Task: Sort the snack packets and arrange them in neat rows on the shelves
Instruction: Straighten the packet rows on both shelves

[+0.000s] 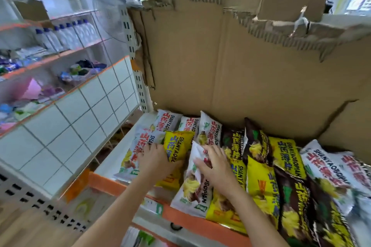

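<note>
**Snack packets on orange-edged shelf, both hands at work**

Glossy yellow snack packet (177, 147): on the shelf, at the left of the pile, gripped at its lower edge by the left hand (155, 158). White snack packet with red lettering (195, 178): lying at the shelf front, the right hand (212, 163) curled over its upper part, holding it. Dark brown snack packets (256, 142): leaning to the right among yellow ones. White metal shelf with orange front strip (186, 219). Torn brown cardboard sheet (230, 70): standing behind the packets.
</note>
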Motion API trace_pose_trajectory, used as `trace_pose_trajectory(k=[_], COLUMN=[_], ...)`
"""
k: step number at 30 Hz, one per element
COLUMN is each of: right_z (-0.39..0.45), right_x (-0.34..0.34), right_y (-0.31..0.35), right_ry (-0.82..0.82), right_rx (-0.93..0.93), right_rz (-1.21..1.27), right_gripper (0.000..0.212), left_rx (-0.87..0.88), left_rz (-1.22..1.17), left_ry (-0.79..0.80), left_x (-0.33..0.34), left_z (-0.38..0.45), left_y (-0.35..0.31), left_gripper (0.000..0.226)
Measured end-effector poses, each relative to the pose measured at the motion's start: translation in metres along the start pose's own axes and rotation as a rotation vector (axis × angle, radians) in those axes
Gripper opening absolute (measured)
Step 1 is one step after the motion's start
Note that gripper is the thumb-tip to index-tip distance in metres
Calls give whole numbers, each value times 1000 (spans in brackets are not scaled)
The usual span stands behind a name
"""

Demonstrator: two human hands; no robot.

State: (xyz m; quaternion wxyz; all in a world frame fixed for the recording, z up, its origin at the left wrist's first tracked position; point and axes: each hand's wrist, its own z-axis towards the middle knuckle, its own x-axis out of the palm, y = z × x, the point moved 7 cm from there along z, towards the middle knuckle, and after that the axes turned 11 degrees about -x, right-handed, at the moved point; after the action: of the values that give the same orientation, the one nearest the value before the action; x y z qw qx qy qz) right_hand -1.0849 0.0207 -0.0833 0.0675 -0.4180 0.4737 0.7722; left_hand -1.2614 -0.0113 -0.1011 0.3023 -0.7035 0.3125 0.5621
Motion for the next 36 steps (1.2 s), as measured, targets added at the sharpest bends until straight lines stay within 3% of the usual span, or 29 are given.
trace_pose_trajectory(k=[3,6,8,11,16,22,27,29,32,33,36], right_z=[1,-1,2,23,67,43,-13,-35,-60,-67,-92], right_x=[-3,-1,-3,-8,-11,-22,-34,-34,-29,-32,-54], right_y=[-2,-2,5,30,67,48,28,25,20,17,7], right_ry=[-18,-2,9,15,-86,-70,-83,-89,-123,-178,-409], right_rx=[44,62,54,-4,-148,-34,99,199,309,325,380], right_rz=[59,-4,-42,-33,-6,-73,-32,167,330,321,339], right_gripper=[36,16,15,20,28,26,30,48,89,90,72], left_rx=[22,-25,-51,56,136,162,206,281,440,527,748], left_rz=[-344,-882,-1239,-1467,-1442,-1338,-1225,-1163,-1142,-1124,-1066], left_ry=[-8,124,227,285,339,382,369,398,590,624,660], left_x=[-6,-13,-26,-51,-66,-58,-45,-43,-41,-45,-45], left_z=[0,-7,-13,-21,-34,-39,-42,-50,-76,-87,-106], left_y=[10,33,48,68,76,53,12,-12,-58,-72,-101], left_gripper=[37,21,34,52,59,14,42,51,15,12,34])
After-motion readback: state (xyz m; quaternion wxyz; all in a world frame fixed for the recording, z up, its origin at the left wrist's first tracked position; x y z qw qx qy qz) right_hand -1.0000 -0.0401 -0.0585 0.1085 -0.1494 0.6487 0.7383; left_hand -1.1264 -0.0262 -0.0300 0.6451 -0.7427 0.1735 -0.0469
